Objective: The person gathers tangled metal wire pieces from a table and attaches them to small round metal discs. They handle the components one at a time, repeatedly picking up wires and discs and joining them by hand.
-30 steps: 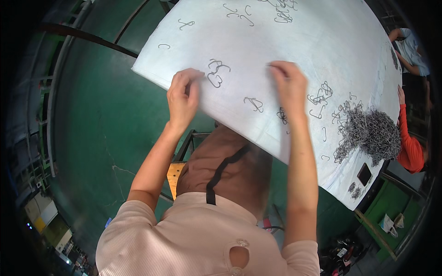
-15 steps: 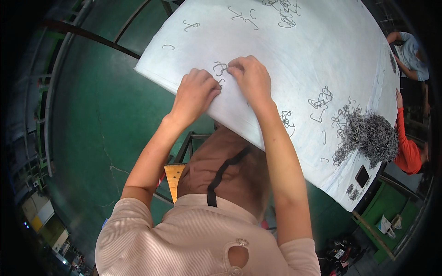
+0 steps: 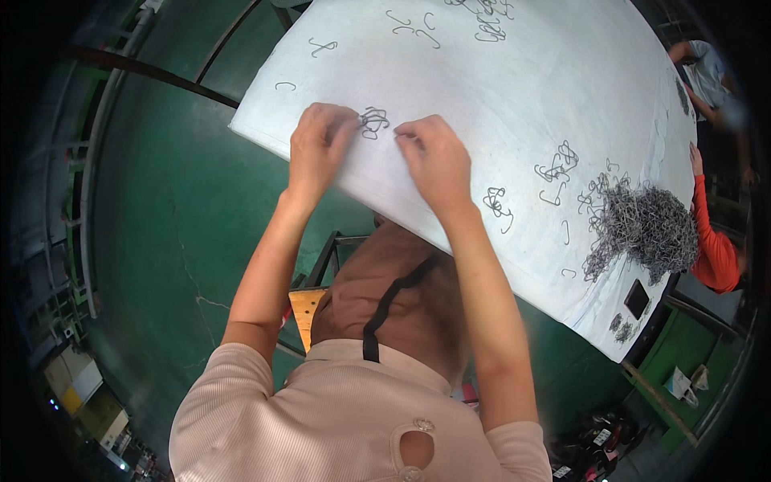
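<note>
A small cluster of bent grey wire hooks (image 3: 374, 123) lies near the front edge of the white tabletop (image 3: 450, 96). At the left side of this cluster, the slightly blurred fingertips of my left hand (image 3: 319, 145) are pinched on a wire hook. Just right of the cluster and apart from it is my right hand (image 3: 436, 161), its thumb and index finger drawn together. Whatever its fingertips may hold is too small to make out.
Loose hooks (image 3: 418, 30) and small hook groups (image 3: 498, 207) lie about the table. A large tangled heap of hooks (image 3: 650, 229) stands at the right, near a dark phone (image 3: 637, 300). A person in a red sleeve (image 3: 711, 249) and another person (image 3: 707, 80) are across the table.
My left hand has moved left and up, to the cluster's other side. My right hand has shifted down, off the cluster. The hooks are gathered closer together.
</note>
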The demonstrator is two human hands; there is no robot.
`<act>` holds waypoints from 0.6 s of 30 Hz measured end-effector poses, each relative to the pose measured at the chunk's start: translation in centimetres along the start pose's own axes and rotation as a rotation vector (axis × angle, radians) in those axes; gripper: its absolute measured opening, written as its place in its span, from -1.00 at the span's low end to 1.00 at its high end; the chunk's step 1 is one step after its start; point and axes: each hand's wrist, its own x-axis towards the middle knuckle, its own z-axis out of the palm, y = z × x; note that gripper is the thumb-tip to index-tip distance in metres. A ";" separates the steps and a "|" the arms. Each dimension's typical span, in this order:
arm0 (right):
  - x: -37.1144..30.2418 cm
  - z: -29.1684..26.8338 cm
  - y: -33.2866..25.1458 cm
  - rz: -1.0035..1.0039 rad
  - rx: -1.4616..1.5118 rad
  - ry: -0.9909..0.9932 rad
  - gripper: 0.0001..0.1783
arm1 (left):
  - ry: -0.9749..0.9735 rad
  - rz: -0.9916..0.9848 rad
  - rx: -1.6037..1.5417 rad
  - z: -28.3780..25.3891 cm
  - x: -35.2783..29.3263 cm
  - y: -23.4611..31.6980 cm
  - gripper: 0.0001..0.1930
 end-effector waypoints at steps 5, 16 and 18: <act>-0.4 0.9 -0.1 0.031 0.054 0.000 -0.89 | -0.121 0.181 0.182 0.6 -0.8 0.9 -0.88; -2.3 -9.5 2.7 0.231 0.047 0.280 -0.85 | -0.267 0.156 0.244 2.0 -1.8 4.7 -0.91; -3.5 -11.7 3.6 0.288 0.039 0.371 -0.84 | -0.295 0.195 0.047 4.5 -3.2 7.3 -0.92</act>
